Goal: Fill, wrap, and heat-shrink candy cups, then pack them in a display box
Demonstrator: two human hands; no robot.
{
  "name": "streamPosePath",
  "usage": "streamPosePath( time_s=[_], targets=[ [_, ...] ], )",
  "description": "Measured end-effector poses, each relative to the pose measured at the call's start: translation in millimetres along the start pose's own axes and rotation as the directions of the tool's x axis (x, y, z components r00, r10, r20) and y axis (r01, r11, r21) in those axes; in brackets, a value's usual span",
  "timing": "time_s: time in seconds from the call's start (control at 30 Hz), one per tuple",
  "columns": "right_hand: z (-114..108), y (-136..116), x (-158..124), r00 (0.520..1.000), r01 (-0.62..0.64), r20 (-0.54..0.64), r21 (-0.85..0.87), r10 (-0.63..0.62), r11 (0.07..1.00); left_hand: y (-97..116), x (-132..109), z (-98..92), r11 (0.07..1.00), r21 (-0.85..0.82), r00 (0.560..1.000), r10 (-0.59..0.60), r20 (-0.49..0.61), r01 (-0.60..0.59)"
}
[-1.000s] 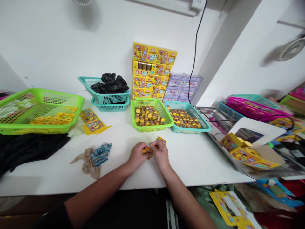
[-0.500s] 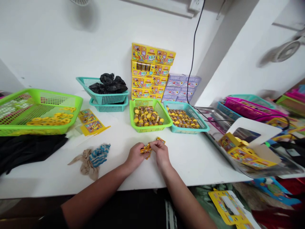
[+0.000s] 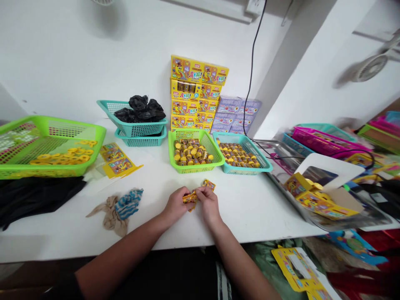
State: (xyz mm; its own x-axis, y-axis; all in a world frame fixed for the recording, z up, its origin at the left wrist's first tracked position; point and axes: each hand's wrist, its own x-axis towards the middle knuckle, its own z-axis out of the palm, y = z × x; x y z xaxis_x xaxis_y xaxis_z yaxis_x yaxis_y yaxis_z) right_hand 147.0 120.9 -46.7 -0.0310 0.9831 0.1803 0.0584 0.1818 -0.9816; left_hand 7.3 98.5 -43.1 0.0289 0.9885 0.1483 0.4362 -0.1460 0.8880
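Observation:
My left hand (image 3: 175,205) and my right hand (image 3: 208,203) meet over the white table (image 3: 250,208), both pinched on a small yellow printed packet (image 3: 191,196). A corner of the yellow packet (image 3: 208,184) sticks out past my right fingers. Just beyond the hands stand a green basket (image 3: 194,152) and a teal basket (image 3: 240,156), each filled with several small yellow-capped tubes. Behind them is a stack of yellow printed boxes (image 3: 195,93).
A large green basket (image 3: 46,146) with yellow rings sits at far left, black cloth (image 3: 34,196) in front of it. Yellow flat sheets (image 3: 118,160) and a striped rag (image 3: 120,208) lie left of centre. Teal baskets with black bags (image 3: 139,118) stand behind. A metal tray (image 3: 312,191) with yellow cartons lies right.
The view has shifted slightly. My hands stay together on the packet, fingers working it; nothing else on the table has moved.

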Motion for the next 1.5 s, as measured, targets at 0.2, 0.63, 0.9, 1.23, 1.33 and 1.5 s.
streamPosePath(
  time_s=[0.2, 0.63, 0.9, 1.23, 1.33, 1.5],
  targets=[
    [-3, -24, 9, 0.959, 0.261, 0.183, -0.261, -0.218, 0.929, -1, -1, 0.7, 0.999, 0.014, 0.998, 0.053, -0.039, -0.052],
    [-13, -31, 29, 0.924, 0.378, 0.231, -0.422, -0.305, 0.824, -1, -3, -0.3, 0.998, -0.060, 0.999, -0.009, 0.038, 0.011],
    [2, -28, 18, 0.885, 0.339, 0.420, -0.288, -0.200, 0.895, -4, -4, 1.0, 0.994, -0.096, 0.995, 0.037, -0.092, -0.046],
    [-22, -20, 2, 0.928, 0.068, 0.371, -0.172, 0.000, 0.983, -6, -1, -8.3, 0.998, -0.046, 0.998, -0.044, 0.042, 0.046],
    [-23, -16, -4, 0.923, 0.098, 0.385, -0.255, 0.008, 0.962, -7, -1, -9.3, 0.986, -0.154, 0.997, -0.060, 0.049, 0.067],
    [-15, -11, -8, 0.943, 0.161, 0.326, -0.268, -0.068, 0.950, -4, -3, -9.7, 0.989, -0.143, 0.998, -0.025, 0.058, 0.033]
  ],
)
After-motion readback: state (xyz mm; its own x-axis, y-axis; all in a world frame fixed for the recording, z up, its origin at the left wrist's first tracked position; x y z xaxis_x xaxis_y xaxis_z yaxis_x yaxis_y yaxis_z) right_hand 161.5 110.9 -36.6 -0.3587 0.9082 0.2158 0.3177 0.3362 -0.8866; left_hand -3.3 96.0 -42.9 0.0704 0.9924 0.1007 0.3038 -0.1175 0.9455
